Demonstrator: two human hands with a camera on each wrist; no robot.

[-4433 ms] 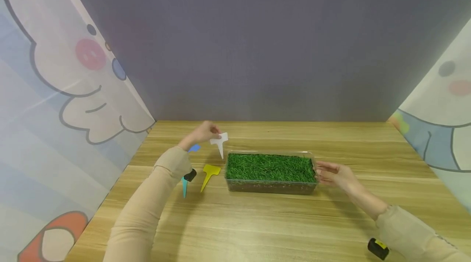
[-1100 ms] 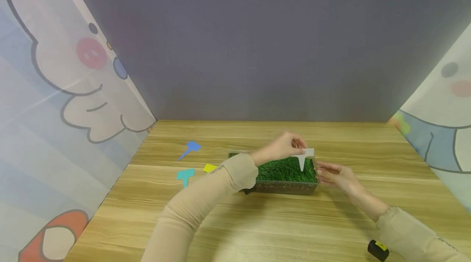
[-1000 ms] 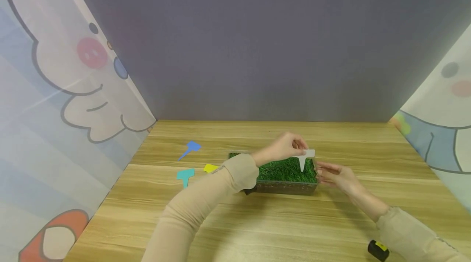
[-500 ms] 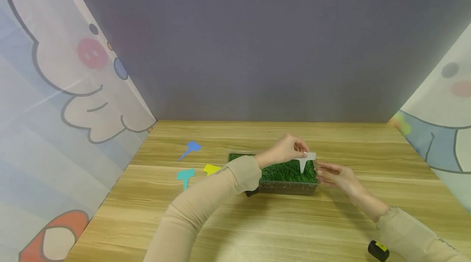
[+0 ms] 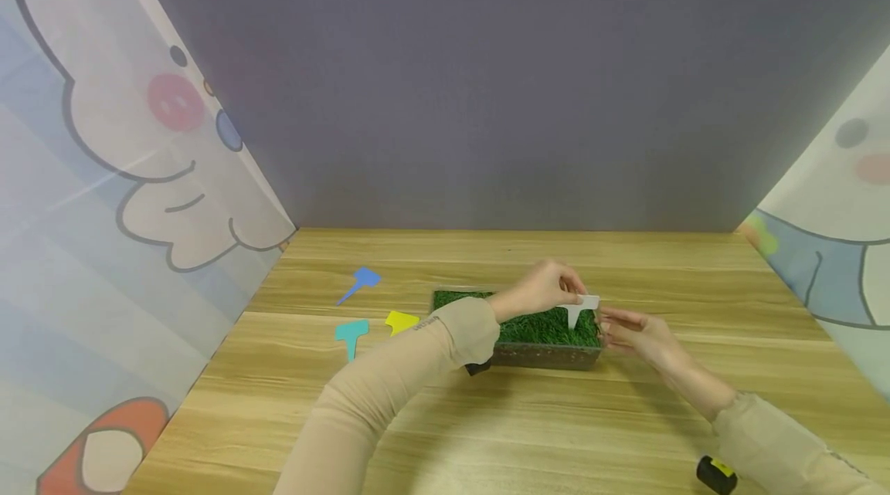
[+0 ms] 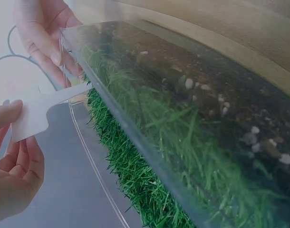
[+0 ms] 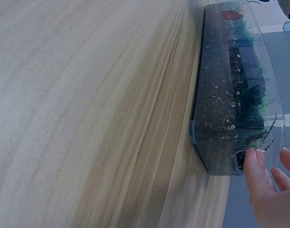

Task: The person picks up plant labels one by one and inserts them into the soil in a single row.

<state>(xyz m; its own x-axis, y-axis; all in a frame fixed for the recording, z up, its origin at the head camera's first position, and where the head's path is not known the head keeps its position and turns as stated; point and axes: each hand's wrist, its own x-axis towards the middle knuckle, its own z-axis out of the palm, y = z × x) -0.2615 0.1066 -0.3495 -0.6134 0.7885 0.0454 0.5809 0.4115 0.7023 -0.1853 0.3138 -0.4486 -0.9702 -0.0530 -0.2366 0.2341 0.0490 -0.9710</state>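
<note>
- Fingers point(image 6: 35, 159) of the left hand point(image 5: 541, 289) pinch a white T-shaped label point(image 5: 588, 302) by its crossbar; stem points down, tip at the grass point(image 5: 538, 330) near the right end of a clear box point(image 5: 545, 357); cannot tell how deep;
- Right hand point(image 5: 647, 337) at the box's right end; fingers somewhat spread, tips touching the end wall;
- Left of box, on wooden table point(image 5: 556, 441): blue label point(image 5: 364, 277), teal label point(image 5: 352, 330), yellow label point(image 5: 400, 320); yellow one partly behind the left sleeve point(image 5: 389, 387).

Light is falling from above, leaving pale glare on the wood-grain tabletop point(image 5: 542, 456) and soft shadows under 2 sleeves point(image 5: 389, 371); from the left wrist, the grass planter point(image 6: 211, 109) is looking hazy.
</note>
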